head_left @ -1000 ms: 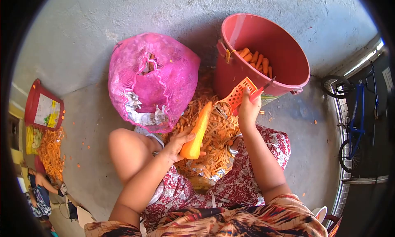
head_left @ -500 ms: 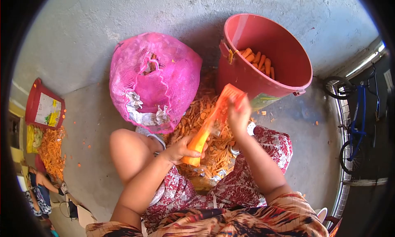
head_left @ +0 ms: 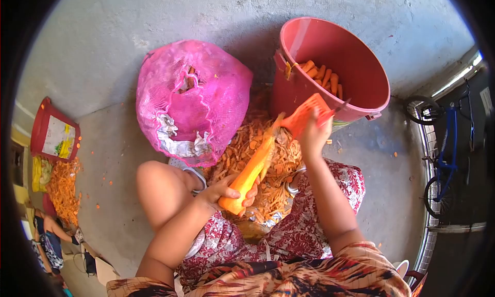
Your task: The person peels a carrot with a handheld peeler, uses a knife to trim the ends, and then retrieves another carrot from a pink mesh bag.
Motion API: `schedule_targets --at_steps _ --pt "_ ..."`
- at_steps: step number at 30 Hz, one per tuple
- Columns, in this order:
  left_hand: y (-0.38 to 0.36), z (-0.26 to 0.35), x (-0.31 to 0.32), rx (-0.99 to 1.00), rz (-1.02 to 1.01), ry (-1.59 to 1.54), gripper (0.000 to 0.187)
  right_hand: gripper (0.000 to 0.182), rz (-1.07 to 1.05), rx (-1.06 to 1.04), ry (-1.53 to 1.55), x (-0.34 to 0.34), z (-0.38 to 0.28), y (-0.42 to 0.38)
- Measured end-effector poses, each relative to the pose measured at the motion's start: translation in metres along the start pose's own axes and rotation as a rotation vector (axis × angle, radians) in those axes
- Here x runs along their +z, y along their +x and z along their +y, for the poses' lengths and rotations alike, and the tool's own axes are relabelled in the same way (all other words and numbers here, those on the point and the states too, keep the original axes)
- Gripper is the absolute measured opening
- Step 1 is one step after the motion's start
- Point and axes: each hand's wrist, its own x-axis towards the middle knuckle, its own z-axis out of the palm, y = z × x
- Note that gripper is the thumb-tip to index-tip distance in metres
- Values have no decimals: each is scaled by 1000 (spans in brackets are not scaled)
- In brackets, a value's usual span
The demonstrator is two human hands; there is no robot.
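My left hand [head_left: 232, 194] is wrapped round the thick lower end of a long peeled carrot [head_left: 251, 171], which slants up and to the right. In my right hand [head_left: 314, 140] is a flat orange plastic peeler [head_left: 305, 115], slightly beyond the carrot's thin end; its blade cannot be made out. A strip of peel appears to hang along the carrot's right side. Beneath both hands, a heap of carrot peelings [head_left: 281, 178] covers the floor between my legs.
A large red bucket [head_left: 356, 55] with several carrots [head_left: 322, 75] inside stands against the wall. Left of it sits a pink mesh bag [head_left: 227, 80]. Farther left are a smaller red bucket [head_left: 40, 129], more peelings [head_left: 64, 194] and another person [head_left: 49, 232]. A blue bicycle [head_left: 447, 165] is at the right.
The peeler has moved off the carrot's length, up and right past its thin end. My left hand and the carrot have shifted only a little, and the carrot's tip is now uncovered.
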Motion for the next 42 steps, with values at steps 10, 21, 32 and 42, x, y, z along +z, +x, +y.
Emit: schedule_targets --at_steps 10,21,32,42 --pt "3 -8 -6 -16 -124 -167 53 17 -220 -226 54 1 -48 -52" --pt "6 -12 -8 -17 -241 -377 46 15 -107 -246 97 -1 -49 -46" --pt "4 -4 -7 -98 53 126 48 16 -24 102 166 -8 -49 -12" --pt "3 -5 -10 -47 124 388 49 13 81 29 -143 -20 -18 27"
